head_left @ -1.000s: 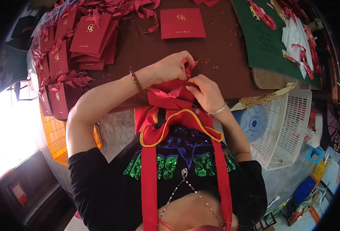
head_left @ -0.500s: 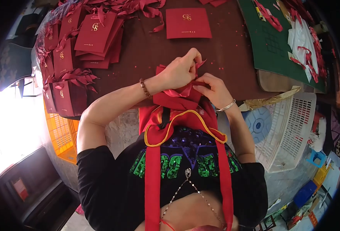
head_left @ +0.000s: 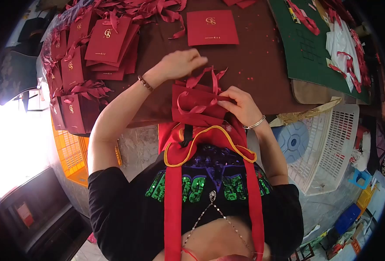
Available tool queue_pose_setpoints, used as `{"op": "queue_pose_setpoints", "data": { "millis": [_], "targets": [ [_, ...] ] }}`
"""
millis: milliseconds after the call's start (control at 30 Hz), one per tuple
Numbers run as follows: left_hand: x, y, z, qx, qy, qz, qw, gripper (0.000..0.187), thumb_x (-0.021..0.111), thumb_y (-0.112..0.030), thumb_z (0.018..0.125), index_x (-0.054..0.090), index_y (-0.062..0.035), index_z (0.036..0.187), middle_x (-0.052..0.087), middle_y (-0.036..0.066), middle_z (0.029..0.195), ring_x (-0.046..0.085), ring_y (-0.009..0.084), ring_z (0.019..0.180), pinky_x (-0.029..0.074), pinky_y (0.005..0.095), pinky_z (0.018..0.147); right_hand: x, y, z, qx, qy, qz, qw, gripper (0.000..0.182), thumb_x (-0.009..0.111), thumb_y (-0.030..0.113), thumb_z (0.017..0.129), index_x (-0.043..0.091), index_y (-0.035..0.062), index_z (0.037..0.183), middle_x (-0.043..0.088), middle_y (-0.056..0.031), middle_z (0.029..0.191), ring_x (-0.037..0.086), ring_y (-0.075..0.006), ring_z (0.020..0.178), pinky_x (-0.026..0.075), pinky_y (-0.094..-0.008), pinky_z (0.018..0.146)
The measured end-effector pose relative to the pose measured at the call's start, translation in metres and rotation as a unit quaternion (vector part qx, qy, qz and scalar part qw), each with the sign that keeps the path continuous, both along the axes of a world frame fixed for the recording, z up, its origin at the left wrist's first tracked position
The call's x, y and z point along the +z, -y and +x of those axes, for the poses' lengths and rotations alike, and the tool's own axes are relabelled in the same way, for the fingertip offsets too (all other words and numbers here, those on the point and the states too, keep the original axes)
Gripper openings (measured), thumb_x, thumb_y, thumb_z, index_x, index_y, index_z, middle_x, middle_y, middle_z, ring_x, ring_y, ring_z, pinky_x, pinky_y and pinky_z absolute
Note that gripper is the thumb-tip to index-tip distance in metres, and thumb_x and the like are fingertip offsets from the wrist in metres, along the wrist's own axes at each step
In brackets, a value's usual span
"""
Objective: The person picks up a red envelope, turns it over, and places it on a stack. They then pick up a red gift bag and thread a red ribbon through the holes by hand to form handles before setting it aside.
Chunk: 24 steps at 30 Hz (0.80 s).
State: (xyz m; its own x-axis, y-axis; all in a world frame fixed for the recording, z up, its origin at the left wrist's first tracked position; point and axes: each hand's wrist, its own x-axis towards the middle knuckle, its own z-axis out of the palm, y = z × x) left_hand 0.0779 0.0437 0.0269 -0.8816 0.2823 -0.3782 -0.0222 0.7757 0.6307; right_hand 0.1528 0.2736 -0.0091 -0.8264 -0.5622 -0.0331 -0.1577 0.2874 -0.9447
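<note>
A red paper gift bag (head_left: 186, 103) with red ribbon handles (head_left: 195, 79) lies at the table's near edge, close to my body. My right hand (head_left: 241, 105) pinches the bag's right side near its top edge, thumb and fingers closed on it. Up and left of the bag, my left hand (head_left: 180, 64) hovers over the table. Its loosely bent fingers point right, slightly blurred, and hold nothing that I can see. One ribbon loop hangs over the front of the bag, and other ends stand up behind it.
A flat red bag (head_left: 212, 28) with a gold logo lies ahead. Stacked red bags (head_left: 107, 39) and upright ones (head_left: 72, 111) fill the left. At right are a green cutting mat (head_left: 305, 52), a white plastic bag (head_left: 339, 43) and a white basket (head_left: 332, 148).
My left hand has come away from the ribbon, moving left and up. The ribbon loops now show spread over the bag. My right hand stays at the bag's right side.
</note>
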Motion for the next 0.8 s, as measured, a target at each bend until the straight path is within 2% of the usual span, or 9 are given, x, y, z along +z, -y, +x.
{"op": "queue_pose_setpoints", "data": {
  "millis": [33, 200, 267, 367, 433, 467, 533, 667, 800],
  "targets": [
    [0.007, -0.002, 0.005, -0.036, 0.086, -0.045, 0.995, 0.031, 0.049, -0.033, 0.092, 0.056, -0.0058, 0.104, 0.059, 0.004, 0.074, 0.053, 0.0105, 0.065, 0.045, 0.0250, 0.060, 0.000, 0.001, 0.000, 0.006, 0.002, 0.003, 1.000, 0.018, 0.063, 0.011, 0.080, 0.061, -0.0008, 0.094, 0.056, -0.0112, 0.084, 0.057, -0.0248, 0.077, 0.044, -0.0314, 0.068],
    [-0.006, 0.008, 0.011, -0.013, 0.091, 0.023, 0.996, 0.034, 0.053, -0.031, 0.090, 0.053, -0.0052, 0.113, 0.059, 0.004, 0.074, 0.054, 0.0103, 0.066, 0.044, 0.0237, 0.061, 0.001, 0.000, 0.001, 0.008, 0.008, 0.008, 1.000, 0.018, 0.063, 0.011, 0.080, 0.061, -0.0008, 0.094, 0.055, -0.0108, 0.084, 0.057, -0.0240, 0.077, 0.044, -0.0313, 0.068],
    [-0.012, 0.016, 0.017, -0.059, 0.171, 0.213, 0.960, 0.035, 0.059, -0.020, 0.086, 0.050, -0.0050, 0.117, 0.057, 0.003, 0.073, 0.054, 0.0095, 0.066, 0.044, 0.0229, 0.063, 0.000, 0.001, 0.000, 0.007, 0.010, 0.004, 1.000, 0.018, 0.063, 0.011, 0.081, 0.061, -0.0008, 0.094, 0.055, -0.0107, 0.084, 0.057, -0.0238, 0.077, 0.044, -0.0312, 0.069],
    [-0.010, 0.021, 0.027, 0.007, 0.162, 0.286, 0.945, 0.039, 0.064, -0.008, 0.081, 0.049, -0.0037, 0.117, 0.054, 0.000, 0.074, 0.053, 0.0084, 0.068, 0.044, 0.0232, 0.064, -0.001, 0.002, -0.001, 0.008, 0.018, 0.006, 1.000, 0.018, 0.063, 0.012, 0.081, 0.061, -0.0006, 0.094, 0.055, -0.0105, 0.084, 0.057, -0.0235, 0.077, 0.044, -0.0311, 0.069],
    [-0.017, 0.014, 0.037, 0.041, 0.078, 0.293, 0.952, 0.040, 0.065, -0.004, 0.078, 0.050, -0.0055, 0.115, 0.053, 0.001, 0.074, 0.053, 0.0101, 0.066, 0.044, 0.0249, 0.062, -0.006, 0.003, 0.000, -0.006, 0.003, 0.002, 1.000, 0.016, 0.063, 0.011, 0.082, 0.061, -0.0007, 0.093, 0.054, -0.0075, 0.082, 0.054, -0.0167, 0.074, 0.043, -0.0278, 0.067],
    [-0.017, 0.013, 0.043, 0.035, -0.052, 0.211, 0.976, 0.040, 0.065, -0.004, 0.077, 0.051, -0.0064, 0.114, 0.053, 0.002, 0.073, 0.053, 0.0116, 0.065, 0.044, 0.0257, 0.061, -0.008, 0.003, -0.001, -0.006, 0.003, 0.004, 1.000, 0.016, 0.063, 0.011, 0.082, 0.061, -0.0007, 0.093, 0.054, -0.0075, 0.082, 0.054, -0.0167, 0.074, 0.043, -0.0278, 0.067],
    [-0.005, 0.004, 0.052, 0.023, -0.280, 0.095, 0.955, 0.039, 0.067, -0.005, 0.074, 0.054, -0.0081, 0.111, 0.049, 0.005, 0.068, 0.050, 0.0162, 0.059, 0.042, 0.0284, 0.056, -0.010, 0.003, -0.003, -0.001, 0.015, 0.010, 1.000, 0.019, 0.062, 0.013, 0.082, 0.060, 0.0004, 0.097, 0.056, -0.0107, 0.087, 0.057, -0.0241, 0.080, 0.044, -0.0314, 0.070],
    [0.000, 0.000, 0.048, -0.028, -0.347, 0.058, 0.936, 0.039, 0.068, -0.007, 0.073, 0.056, -0.0079, 0.110, 0.046, 0.005, 0.064, 0.047, 0.0164, 0.056, 0.041, 0.0296, 0.054, -0.007, 0.004, -0.002, -0.006, 0.044, 0.012, 0.999, 0.019, 0.061, 0.014, 0.082, 0.060, 0.0006, 0.097, 0.056, -0.0111, 0.088, 0.057, -0.0253, 0.081, 0.044, -0.0317, 0.072],
    [-0.003, 0.012, 0.033, 0.033, -0.172, 0.153, 0.973, 0.038, 0.069, -0.011, 0.075, 0.058, -0.0061, 0.112, 0.047, 0.002, 0.062, 0.046, 0.0097, 0.055, 0.040, 0.0263, 0.052, -0.008, 0.004, 0.001, -0.011, 0.034, 0.005, 0.999, 0.019, 0.061, 0.015, 0.083, 0.059, 0.0008, 0.096, 0.056, -0.0116, 0.089, 0.057, -0.0265, 0.082, 0.044, -0.0325, 0.073]
  ]
}}
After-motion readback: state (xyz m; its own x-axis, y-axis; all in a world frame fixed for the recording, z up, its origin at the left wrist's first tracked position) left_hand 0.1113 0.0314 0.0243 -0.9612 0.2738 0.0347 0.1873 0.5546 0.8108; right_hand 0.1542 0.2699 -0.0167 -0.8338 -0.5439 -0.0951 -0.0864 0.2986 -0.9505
